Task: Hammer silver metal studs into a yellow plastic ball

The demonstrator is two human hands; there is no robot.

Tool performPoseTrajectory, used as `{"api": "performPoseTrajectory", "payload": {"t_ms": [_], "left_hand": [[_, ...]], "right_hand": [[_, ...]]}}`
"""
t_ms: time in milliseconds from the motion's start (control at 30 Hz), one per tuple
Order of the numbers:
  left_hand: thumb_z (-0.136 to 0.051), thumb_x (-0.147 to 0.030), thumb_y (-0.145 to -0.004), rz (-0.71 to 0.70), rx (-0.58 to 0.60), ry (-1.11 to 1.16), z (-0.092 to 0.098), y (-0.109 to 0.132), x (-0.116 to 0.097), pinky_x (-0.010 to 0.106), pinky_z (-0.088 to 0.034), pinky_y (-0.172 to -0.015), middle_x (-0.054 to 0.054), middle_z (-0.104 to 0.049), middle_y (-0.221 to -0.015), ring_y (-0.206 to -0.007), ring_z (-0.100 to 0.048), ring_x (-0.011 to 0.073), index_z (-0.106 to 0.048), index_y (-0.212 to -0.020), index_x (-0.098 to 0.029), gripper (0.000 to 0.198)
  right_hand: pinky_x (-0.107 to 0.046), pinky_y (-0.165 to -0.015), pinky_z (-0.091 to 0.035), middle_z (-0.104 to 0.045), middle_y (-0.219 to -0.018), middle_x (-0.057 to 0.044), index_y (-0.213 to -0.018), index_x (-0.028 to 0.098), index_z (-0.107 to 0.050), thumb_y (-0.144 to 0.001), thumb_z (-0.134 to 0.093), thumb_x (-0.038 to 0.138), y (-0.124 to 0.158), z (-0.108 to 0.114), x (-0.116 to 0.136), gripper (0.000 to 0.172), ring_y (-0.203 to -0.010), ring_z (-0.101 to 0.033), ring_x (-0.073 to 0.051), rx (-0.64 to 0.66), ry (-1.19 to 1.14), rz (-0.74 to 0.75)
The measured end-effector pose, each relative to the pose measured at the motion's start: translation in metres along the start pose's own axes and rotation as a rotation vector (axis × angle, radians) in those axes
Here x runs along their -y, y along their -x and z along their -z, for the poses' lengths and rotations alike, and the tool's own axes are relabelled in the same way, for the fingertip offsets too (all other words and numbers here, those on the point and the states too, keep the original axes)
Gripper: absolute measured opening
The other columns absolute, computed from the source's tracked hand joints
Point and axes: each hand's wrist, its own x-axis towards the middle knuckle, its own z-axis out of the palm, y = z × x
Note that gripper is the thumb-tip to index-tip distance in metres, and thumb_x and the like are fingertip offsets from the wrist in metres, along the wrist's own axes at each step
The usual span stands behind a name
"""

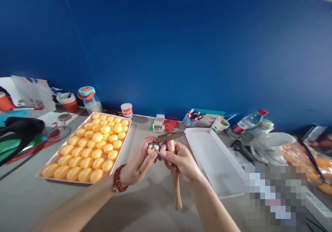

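Note:
In the middle of the view, my left hand is closed around a small shiny metal ball, silver on top and yellowish below. A red bead bracelet circles that wrist. My right hand is closed on a hammer; its wooden handle points down towards me and its metal head rests above the fingers. The thumb and forefinger of that hand pinch together against the ball's right side. A small shiny bit shows at those fingertips, too small to name.
At the left lies a white tray filled with several orange balls. On the right is a shallow white tray. Along the blue wall stand a pen cup, a lidded bottle, and a plastic bottle. A black tool lies at right.

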Motion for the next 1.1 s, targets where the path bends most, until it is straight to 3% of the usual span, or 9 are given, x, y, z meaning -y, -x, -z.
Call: {"api": "performPoseTrajectory", "payload": {"t_ms": [600, 1100], "left_hand": [[-0.033, -0.022, -0.100, -0.017, 0.049, 0.027, -0.003, -0.001, 0.005, 0.032, -0.047, -0.074, 0.006, -0.049, -0.099, -0.075, -0.050, 0.0149, -0.035, -0.127, -0.021, 0.027], [-0.032, -0.022, -0.100, 0.005, 0.021, -0.013, -0.004, -0.001, 0.006, 0.030, -0.045, -0.074, 0.003, -0.048, -0.092, -0.074, -0.048, 0.0147, -0.037, -0.125, -0.022, 0.025]], "right_hand": [[-0.018, -0.039, -0.017, -0.061, -0.062, 0.000, -0.075, 0.015, -0.056, -0.073, -0.077, 0.034, 0.000, -0.002, 0.000, 0.029, -0.043, -0.036, -0.004, -0.001, -0.070, -0.051], [-0.018, -0.040, -0.021, -0.061, -0.060, 0.001, -0.077, 0.016, -0.054, -0.073, -0.076, 0.037, -0.001, -0.004, -0.004, 0.030, -0.043, -0.037, -0.004, -0.065, -0.021, -0.040]]}}
